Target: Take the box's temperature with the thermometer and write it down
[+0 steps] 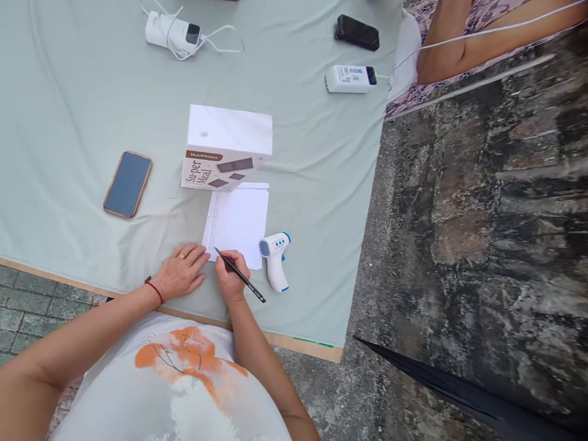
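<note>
A black pen (244, 278) is gripped in my right hand (231, 275), its tip on or just above the lower left part of a white sheet of paper (241, 223). Small rows of writing run down the sheet's left side. My left hand (184, 271) lies flat, fingers stretched toward the paper's lower left corner; a ring and a red bracelet show on it. Right of the paper lies a white and blue infrared thermometer (276, 260). A white "Super Meal" box (229, 131) stands at the paper's top edge.
A smartphone (127, 184) lies left of the box. Farther back are a white device with a cable (169, 32), a black device (357, 32) and another white device (351, 79). Another person's arm (443, 43) is at the upper right. A dark folded umbrella-like object (441, 373) lies lower right.
</note>
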A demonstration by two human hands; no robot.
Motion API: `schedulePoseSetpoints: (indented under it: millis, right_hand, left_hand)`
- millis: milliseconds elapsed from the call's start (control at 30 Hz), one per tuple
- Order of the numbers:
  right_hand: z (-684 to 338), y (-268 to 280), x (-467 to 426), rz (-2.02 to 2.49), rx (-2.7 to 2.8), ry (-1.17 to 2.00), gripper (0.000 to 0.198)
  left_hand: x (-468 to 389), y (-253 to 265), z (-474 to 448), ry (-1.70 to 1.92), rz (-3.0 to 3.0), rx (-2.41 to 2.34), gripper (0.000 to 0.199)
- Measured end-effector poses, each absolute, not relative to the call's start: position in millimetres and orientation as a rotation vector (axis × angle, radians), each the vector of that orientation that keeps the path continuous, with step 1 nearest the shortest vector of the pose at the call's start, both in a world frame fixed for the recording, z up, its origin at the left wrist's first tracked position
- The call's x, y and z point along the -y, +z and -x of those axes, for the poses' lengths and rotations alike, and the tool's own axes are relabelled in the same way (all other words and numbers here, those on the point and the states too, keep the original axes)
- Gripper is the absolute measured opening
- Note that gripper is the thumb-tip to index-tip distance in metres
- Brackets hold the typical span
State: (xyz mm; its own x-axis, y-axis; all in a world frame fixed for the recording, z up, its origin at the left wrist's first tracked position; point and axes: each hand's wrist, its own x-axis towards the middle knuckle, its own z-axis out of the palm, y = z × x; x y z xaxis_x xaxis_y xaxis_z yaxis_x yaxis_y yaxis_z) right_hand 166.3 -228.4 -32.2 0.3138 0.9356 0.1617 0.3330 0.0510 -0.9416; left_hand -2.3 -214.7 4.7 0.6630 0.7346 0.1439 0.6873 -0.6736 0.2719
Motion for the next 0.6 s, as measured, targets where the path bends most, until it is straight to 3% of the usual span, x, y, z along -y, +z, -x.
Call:
schedulePoseSetpoints:
  millis: [600]
  right_hand:
    - [-162.3,-37.1,225.3,1.547,1.374,0.681,0.020]
  left_hand:
    - [214.9,3.7,2.5,0.348,-2.671,-1.157,0.042]
